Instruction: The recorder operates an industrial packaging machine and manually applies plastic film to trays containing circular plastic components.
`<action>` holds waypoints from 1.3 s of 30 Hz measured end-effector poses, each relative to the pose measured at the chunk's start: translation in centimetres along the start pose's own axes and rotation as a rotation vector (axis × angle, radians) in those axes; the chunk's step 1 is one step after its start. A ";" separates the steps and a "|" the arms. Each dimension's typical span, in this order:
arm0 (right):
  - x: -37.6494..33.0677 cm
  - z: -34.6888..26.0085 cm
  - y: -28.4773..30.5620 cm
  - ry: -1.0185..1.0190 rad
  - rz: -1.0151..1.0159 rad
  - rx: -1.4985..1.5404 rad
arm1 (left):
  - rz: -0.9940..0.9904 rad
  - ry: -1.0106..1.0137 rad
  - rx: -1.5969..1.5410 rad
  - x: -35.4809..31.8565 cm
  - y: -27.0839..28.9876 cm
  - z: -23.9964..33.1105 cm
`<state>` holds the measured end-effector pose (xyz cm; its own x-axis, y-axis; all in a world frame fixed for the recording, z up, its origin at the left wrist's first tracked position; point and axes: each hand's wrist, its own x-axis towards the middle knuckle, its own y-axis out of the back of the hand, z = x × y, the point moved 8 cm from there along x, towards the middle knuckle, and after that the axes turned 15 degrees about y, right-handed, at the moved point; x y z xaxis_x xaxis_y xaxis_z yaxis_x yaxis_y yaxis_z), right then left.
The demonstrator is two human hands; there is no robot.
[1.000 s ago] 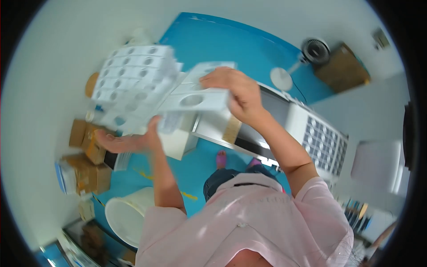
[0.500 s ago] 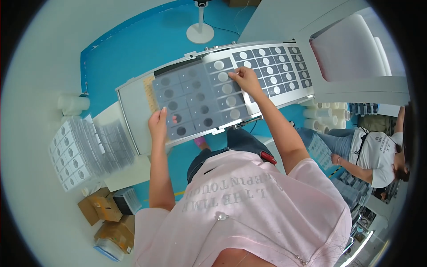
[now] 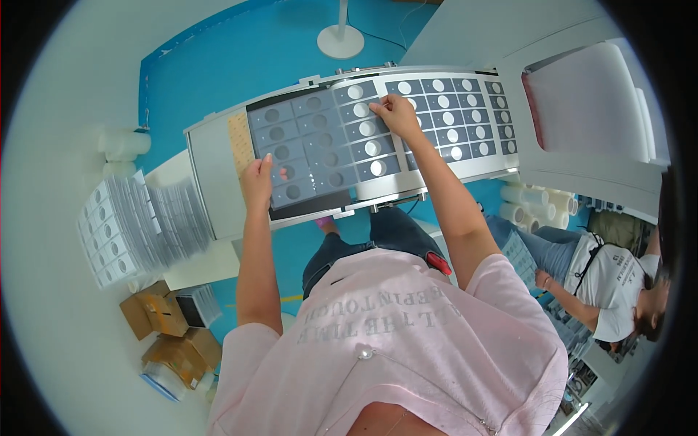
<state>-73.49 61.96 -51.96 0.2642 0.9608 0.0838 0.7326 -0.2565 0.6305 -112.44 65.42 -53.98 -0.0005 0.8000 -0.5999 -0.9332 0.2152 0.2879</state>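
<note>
A translucent sheet (image 3: pixel 298 150) printed with grey rectangles and round windows lies over the left part of a flat machine bed. My left hand (image 3: pixel 257 185) pinches its left edge, thumb on top and fingertips showing through from beneath. My right hand (image 3: pixel 397 116) has thumb and forefinger pressed together at the sheet's far right side, above a white printed web (image 3: pixel 451 116). That web carries rows of dark rectangles with white circles. A dark strip of the bed (image 3: pixel 313 206) shows along the sheet's near edge.
A yellowish perforated strip (image 3: pixel 241 142) borders the bed's left panel (image 3: pixel 211 167). Stacked printed sheets (image 3: pixel 145 229) stand at left, above cardboard boxes (image 3: pixel 160 312). White rolls (image 3: pixel 534 203) and a co-worker (image 3: pixel 603 280) holding a sheet are at right. A stand base (image 3: pixel 340 42) is beyond.
The sheet has shifted away from me across the bed, baring the dark strip at its near edge. Both hands have kept their pinch. The view has tilted slightly.
</note>
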 end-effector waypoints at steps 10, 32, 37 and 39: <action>0.1 -0.2 0.3 0.022 -0.002 -0.081 | -0.010 0.039 -0.050 -0.5 -0.7 0.7; -2.0 -7.1 -2.2 0.559 -0.134 -0.619 | 0.137 -0.799 1.067 -3.8 -23.0 9.0; -2.1 -8.0 -1.7 0.601 -0.038 -0.535 | 0.161 -0.845 1.076 -3.6 -23.1 10.1; -1.8 -6.9 -1.0 0.474 0.010 -0.512 | 0.140 -0.841 1.056 -3.7 -23.5 11.1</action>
<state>-79.04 61.17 -47.38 -0.1179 0.9309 0.3458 0.3125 -0.2958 0.9027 -86.49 63.62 -50.22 0.5002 0.8659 0.0057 -0.2246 0.1234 0.9666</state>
